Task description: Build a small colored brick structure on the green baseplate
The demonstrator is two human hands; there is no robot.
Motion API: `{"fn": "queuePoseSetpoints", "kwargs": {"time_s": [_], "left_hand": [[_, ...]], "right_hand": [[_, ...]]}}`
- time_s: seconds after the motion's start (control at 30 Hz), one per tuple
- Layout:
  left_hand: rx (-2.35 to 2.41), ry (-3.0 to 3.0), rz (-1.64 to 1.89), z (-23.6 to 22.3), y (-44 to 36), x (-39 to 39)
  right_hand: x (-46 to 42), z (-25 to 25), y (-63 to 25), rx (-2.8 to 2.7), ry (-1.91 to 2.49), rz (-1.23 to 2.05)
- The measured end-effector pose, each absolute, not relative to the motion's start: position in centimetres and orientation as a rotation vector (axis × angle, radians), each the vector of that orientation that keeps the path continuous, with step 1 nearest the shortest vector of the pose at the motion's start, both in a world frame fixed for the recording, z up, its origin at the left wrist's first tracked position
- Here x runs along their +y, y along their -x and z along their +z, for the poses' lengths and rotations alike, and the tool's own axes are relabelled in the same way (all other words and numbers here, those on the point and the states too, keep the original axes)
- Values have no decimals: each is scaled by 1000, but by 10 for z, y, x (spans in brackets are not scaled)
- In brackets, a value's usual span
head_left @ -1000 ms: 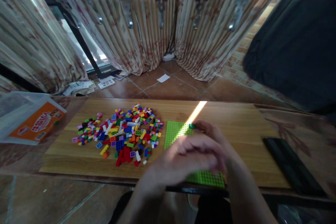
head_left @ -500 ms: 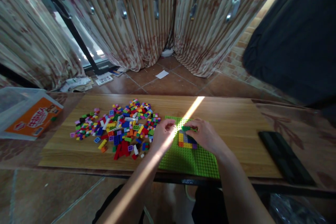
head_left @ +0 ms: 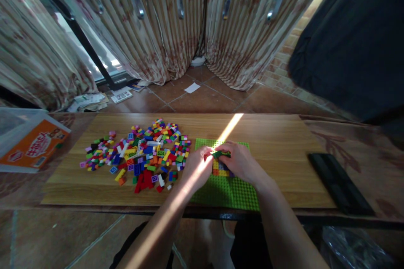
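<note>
Drawn in since half a second ago, a person's left hand now meets the right hand at a dark green piece, closing the gap that stood between them. Right thumb and fingers grip the piece from its right side; the left fingertips reach its left end, but whether they pinch it or only touch it cannot be told. The piece sits at the far edge of a small patch of yellow, orange and purple bricks on a green baseplate; the hands hide whether it is seated or held just above. The step in hand appears to be steadying and lining up the piece with both hands. The next move would seem to call for squaring it to the studs and level pressure from the fingertips, without disturbing the bricks beside it. Loose bricks spread to the left across the wooden board, with a clear plastic tub beyond them.
</note>
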State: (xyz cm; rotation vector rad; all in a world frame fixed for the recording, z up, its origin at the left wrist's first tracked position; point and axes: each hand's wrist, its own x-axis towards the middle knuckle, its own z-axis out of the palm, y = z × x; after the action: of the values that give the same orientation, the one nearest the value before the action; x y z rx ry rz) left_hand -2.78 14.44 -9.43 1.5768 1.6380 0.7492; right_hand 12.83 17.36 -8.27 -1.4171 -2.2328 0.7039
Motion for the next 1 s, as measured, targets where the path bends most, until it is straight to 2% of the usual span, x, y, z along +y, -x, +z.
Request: {"fn": "queuePoseSetpoints", "kwargs": {"time_s": [0.27,1.0], "left_hand": [[1664,-1756,592,-89,28,138],[1661,-1784,565,-87,31,130]], "right_hand": [[172,-86,-127,-2105,1442,813],[171,-87,-122,-2109,1398,848]]}}
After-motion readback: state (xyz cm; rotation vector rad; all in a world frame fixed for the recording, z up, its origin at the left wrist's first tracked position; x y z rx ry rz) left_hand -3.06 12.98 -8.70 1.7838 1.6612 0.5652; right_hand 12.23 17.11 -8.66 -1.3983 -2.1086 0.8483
